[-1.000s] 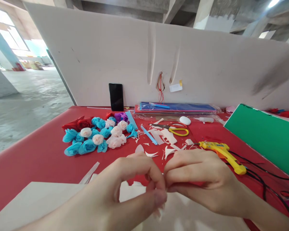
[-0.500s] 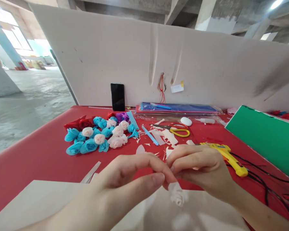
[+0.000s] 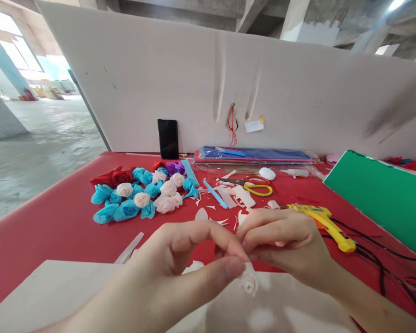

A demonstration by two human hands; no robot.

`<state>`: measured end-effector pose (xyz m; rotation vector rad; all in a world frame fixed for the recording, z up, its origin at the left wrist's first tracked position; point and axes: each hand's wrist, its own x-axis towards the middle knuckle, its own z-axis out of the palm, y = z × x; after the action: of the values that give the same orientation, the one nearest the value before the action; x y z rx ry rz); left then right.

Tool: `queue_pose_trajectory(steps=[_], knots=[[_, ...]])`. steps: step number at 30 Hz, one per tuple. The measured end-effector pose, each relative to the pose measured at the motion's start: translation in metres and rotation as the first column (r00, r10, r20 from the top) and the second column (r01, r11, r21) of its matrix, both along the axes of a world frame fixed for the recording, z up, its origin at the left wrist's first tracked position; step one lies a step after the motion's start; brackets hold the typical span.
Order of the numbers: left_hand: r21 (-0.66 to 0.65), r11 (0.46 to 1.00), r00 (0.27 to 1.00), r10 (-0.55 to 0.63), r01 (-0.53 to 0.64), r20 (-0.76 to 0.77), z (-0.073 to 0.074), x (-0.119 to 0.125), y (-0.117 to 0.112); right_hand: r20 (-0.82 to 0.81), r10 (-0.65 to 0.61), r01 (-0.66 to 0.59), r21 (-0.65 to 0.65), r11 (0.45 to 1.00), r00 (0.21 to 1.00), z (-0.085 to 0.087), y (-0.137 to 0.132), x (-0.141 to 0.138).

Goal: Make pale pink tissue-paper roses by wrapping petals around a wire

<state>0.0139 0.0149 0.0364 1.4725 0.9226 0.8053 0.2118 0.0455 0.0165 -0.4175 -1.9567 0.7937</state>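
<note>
A small white paper rose point(image 3: 248, 282) hangs head down at my fingertips, over a large white sheet point(image 3: 55, 291). My left hand point(image 3: 173, 268) is closed in a pinch, thumb and forefinger on the rose's upper edge. Right beside it, my right hand point(image 3: 287, 238) is closed too, fingers bent and pressed together at the rose's base; its fingertips are partly hidden. Beyond the hands lie white paper scraps point(image 3: 244, 196), a pale petal-shaped piece point(image 3: 201, 214) and yellow-and-red-handled scissors point(image 3: 258, 188).
Finished blue, red, purple and white paper flowers point(image 3: 126, 209) are heaped at left. A yellow glue gun point(image 3: 327, 224) with black cords lies right of my hand, near a green board point(image 3: 384, 199). A phone point(image 3: 168, 138), a blue pen point(image 3: 215, 193) and wrapped sheets point(image 3: 263, 156) sit behind.
The left thumb has slid forward along the rose toward the forefinger's tip. The rose has turned slightly and shifted a little left; the right hand has hardly moved.
</note>
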Motion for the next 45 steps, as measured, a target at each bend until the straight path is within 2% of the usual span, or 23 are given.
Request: queue_pose_trajectory(steps=[9,14,18,22,27,30,37,41,45], knots=[[0.077,0.997,0.999,0.031,-0.027,-0.039,0.001,-0.005,0.0,0.027,0.026,-0.027,0.031,0.999,0.999,0.004,-0.002,0.002],[0.102,0.995,1.0,-0.016,0.017,-0.008,-0.005,-0.003,-0.002,0.049,0.051,-0.05,-0.012,0.999,0.998,0.006,-0.003,0.003],[0.184,0.982,0.995,-0.064,0.049,0.076,-0.011,-0.003,-0.001,0.054,0.073,-0.072,-0.014,0.997,0.996,0.006,-0.004,0.001],[0.245,0.965,0.994,-0.1,0.09,0.031,-0.011,-0.004,-0.001,0.062,0.083,-0.083,-0.008,0.997,0.995,0.003,-0.003,0.001],[0.185,0.982,0.999,-0.045,0.05,-0.027,-0.006,-0.003,-0.003,0.023,0.053,-0.054,0.018,0.998,0.998,0.0,-0.001,0.003],[0.198,0.98,0.999,-0.031,0.035,-0.021,-0.005,-0.003,-0.002,-0.021,0.009,-0.008,0.058,0.998,1.0,0.001,-0.001,0.003],[0.134,0.983,0.975,-0.145,0.123,0.168,-0.011,-0.003,0.001,-0.028,-0.033,0.035,0.074,0.997,0.999,0.003,-0.003,0.002],[0.135,0.986,0.979,-0.117,0.095,0.165,-0.011,-0.004,-0.001,-0.019,-0.013,0.013,0.015,1.0,1.0,0.0,-0.002,0.002],[0.164,0.986,0.991,-0.024,0.002,0.133,-0.014,-0.008,0.0,-0.028,-0.016,0.013,-0.104,0.995,0.999,-0.004,-0.003,0.002]])
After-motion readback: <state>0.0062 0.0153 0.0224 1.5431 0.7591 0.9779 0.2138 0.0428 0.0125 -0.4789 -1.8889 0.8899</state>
